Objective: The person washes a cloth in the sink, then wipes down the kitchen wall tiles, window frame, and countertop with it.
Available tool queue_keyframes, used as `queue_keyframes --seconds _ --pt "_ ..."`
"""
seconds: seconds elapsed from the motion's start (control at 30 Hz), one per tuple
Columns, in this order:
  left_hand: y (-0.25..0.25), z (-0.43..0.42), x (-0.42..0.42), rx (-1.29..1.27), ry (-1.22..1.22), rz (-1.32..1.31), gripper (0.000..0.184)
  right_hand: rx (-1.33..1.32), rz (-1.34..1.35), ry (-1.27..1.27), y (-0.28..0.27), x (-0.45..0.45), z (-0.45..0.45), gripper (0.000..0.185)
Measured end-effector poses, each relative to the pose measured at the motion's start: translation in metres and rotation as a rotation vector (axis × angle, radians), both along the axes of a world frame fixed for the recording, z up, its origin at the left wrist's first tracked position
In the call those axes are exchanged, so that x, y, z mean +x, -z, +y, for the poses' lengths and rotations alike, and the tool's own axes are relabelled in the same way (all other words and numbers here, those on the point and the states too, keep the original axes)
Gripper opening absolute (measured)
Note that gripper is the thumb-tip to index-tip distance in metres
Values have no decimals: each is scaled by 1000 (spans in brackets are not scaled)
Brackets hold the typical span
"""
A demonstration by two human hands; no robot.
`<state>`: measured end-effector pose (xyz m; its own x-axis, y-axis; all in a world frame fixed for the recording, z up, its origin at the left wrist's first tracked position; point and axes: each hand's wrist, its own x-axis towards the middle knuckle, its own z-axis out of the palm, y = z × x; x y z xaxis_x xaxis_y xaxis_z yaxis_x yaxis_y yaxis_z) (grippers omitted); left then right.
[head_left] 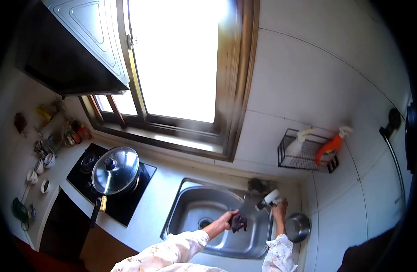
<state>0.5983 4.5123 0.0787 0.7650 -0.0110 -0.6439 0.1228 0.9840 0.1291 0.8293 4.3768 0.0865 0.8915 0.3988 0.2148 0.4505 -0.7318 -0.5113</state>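
Cloth [238, 222], dark and bunched, sits in the closed grip of the left hand [225, 220] over the sink [186, 213], lower centre, presumably so drips stay inside. Right hand [279, 209] meets the white tap [269, 198]; how tightly, I cannot tell. Metal bowl [298, 228], lower right: contents unclear. Lidded pan [119, 170], left: contents unclear. Wire basket [308, 156], right, holds a white bottle [294, 148] and an orange bottle [327, 151].

Tap [269, 198] at rear R of sink [183, 213], hob [135, 199] L w/ pan [122, 174] atop, bowl [298, 228] R
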Motion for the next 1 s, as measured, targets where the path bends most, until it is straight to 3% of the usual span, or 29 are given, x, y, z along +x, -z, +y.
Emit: queue_keyframes --seconds 0.13,0.17,0.23,0.33,0.47,0.53,0.63,0.77,0.83,0.87,0.93,0.97,1.0 --pt "34 4 31 17 -19 98 33 -58 282 29 13 28 18 56" --pt "46 5 37 -5 -12 111 29 -78 83 21 20 27 19 38" --pt "41 2 46 -47 -23 176 29 -135 45 23 17 27 16 20" --pt "60 1 63 -60 8 142 28 -103 -144 21 33 21 10 12" --pt "75 -3 82 -25 46 95 27 -43 -142 -11 53 8 4 11" --pt "79 -9 90 -24 28 114 27 125 -245 -57 55 0 5 12" --pt "82 -13 95 -36 -18 114 25 57 -157 -39 36 -12 7 13" --pt "62 -14 93 47 -28 199 18 297 -205 -42 86 -10 -2 22" --pt "59 -15 89 131 7 217 16 579 684 346 89 -45 -5 38" --pt "60 -14 90 187 32 206 16 576 686 345 101 -58 -3 38" --pt "62 -14 94 336 91 181 16 1061 836 66 120 -82 8 51" --pt "63 -14 98 422 119 169 16 1062 835 71 123 -86 9 51" --pt "61 -15 101 498 144 158 17 1136 1017 -40 113 -89 14 52"
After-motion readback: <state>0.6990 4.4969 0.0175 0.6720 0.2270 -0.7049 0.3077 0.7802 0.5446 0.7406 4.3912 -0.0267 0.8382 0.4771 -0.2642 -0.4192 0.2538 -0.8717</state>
